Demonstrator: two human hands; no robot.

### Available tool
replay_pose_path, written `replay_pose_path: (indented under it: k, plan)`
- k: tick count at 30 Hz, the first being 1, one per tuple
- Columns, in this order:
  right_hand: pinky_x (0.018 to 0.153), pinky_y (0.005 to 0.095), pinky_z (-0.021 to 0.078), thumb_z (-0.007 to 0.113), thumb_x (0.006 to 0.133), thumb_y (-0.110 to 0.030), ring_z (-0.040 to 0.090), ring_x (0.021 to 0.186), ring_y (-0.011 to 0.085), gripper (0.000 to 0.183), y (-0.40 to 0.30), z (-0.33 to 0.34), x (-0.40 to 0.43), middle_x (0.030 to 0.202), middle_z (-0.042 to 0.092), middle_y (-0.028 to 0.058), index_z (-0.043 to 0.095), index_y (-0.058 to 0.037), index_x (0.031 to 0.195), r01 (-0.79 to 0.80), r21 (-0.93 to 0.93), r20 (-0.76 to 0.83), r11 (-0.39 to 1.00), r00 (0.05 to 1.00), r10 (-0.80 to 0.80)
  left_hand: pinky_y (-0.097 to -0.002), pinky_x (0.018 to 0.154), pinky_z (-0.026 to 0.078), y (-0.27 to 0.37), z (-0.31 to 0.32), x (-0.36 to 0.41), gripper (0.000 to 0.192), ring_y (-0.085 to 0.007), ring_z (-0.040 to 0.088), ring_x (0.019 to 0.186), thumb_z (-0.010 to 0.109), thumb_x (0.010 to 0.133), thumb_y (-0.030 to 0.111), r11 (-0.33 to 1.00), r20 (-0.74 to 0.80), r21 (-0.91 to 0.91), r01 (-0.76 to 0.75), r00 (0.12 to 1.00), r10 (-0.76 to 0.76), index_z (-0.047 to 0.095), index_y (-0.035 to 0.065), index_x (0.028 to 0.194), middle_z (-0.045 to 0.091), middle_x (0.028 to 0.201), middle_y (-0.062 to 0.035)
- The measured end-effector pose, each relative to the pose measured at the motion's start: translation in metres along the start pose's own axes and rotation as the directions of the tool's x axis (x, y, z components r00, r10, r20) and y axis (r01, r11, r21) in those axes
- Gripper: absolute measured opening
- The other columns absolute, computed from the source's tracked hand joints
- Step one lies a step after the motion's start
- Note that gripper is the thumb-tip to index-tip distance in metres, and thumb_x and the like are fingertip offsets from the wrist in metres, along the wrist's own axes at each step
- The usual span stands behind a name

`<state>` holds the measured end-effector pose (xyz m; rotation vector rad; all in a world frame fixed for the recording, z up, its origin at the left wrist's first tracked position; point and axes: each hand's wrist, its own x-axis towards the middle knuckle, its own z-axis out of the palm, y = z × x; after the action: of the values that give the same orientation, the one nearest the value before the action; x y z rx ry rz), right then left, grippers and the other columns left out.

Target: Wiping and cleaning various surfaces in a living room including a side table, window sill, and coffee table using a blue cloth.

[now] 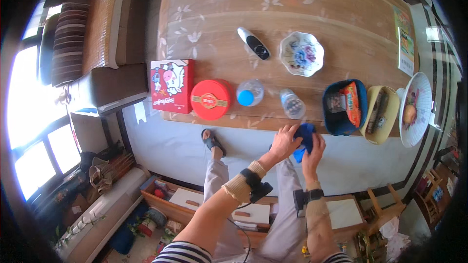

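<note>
A crumpled blue cloth (305, 138) is gripped between my two hands at the front edge of the wooden table (226, 18). My left hand (284, 142) holds its left side, fingers bent over it. On the other side, my right hand (313, 152) pinches it from the right, and part of the cloth hangs below the fingers. Just beyond my left hand a clear ribbed bottle or jar (292, 104) leans in the view. A blue plastic basket (326, 117) with an orange snack packet (352, 105) stands beyond my right hand.
Along the front edge stand a red box (172, 86), a round red tin (211, 99), a blue-capped clear bottle (252, 92), a yellow basket (388, 117) and a fluted white dish (420, 117). Farther back lie a silver-black remote (254, 44) and a scalloped floral bowl (301, 54).
</note>
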<state>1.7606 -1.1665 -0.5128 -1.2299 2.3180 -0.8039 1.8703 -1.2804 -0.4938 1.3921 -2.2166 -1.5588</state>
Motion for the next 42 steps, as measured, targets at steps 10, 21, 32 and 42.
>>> replay_pose_path:
  k: [10,21,32,42]
  plan:
    - [0.090,0.0457,0.0409,0.056,0.075,0.004,0.051,0.103,0.0389,0.035,-0.136,0.145,-0.055,0.109,0.057,0.0175,0.060,-0.0015,0.109,-0.063,-0.125,0.217,0.990,0.972,0.089,-0.0457,0.089,0.048,-0.157,-0.109,-0.153,0.062,-0.0411,0.058,0.107,0.067,0.085,0.026,0.928,0.103,-0.179,0.326,0.945,-0.312,0.041,0.0012,0.136,0.055,0.120,-0.0269]
    - [0.092,0.0405,0.0469,0.071,0.081,-0.014,0.059,0.110,0.0323,0.052,-0.426,0.300,-0.127,0.121,0.060,0.0203,0.052,0.0009,0.127,-0.312,0.235,0.822,0.920,0.569,-0.017,-0.0433,0.086,0.049,-0.278,-0.375,-0.290,0.080,-0.0398,0.056,0.103,0.075,0.078,0.029,0.746,-0.170,-0.495,0.445,0.793,-0.585,0.034,0.0013,0.141,0.047,0.121,-0.0291]
    - [0.089,0.0351,0.0471,0.063,0.080,-0.005,0.058,0.103,0.0205,0.050,-0.569,0.328,0.094,0.112,0.061,0.0121,0.049,0.0018,0.127,-0.474,0.758,0.380,0.447,0.879,0.288,-0.0312,0.079,0.055,-0.224,-0.577,-0.126,0.059,-0.0231,0.057,0.110,0.061,0.088,0.004,0.926,-0.342,-0.364,-0.104,0.939,-0.029,0.038,0.0051,0.143,0.051,0.128,-0.0143]
    - [0.103,0.0517,0.0339,0.068,0.082,-0.019,0.039,0.122,0.0486,0.069,-0.472,0.395,0.261,0.132,0.035,0.0372,0.035,0.0069,0.136,-0.400,-0.028,-0.351,0.916,0.862,0.365,-0.0387,0.084,0.054,-0.232,-0.589,0.058,0.067,-0.0358,0.055,0.113,0.061,0.078,0.000,0.937,-0.003,0.196,-0.289,0.955,0.295,0.040,0.0086,0.141,0.045,0.134,-0.0198]
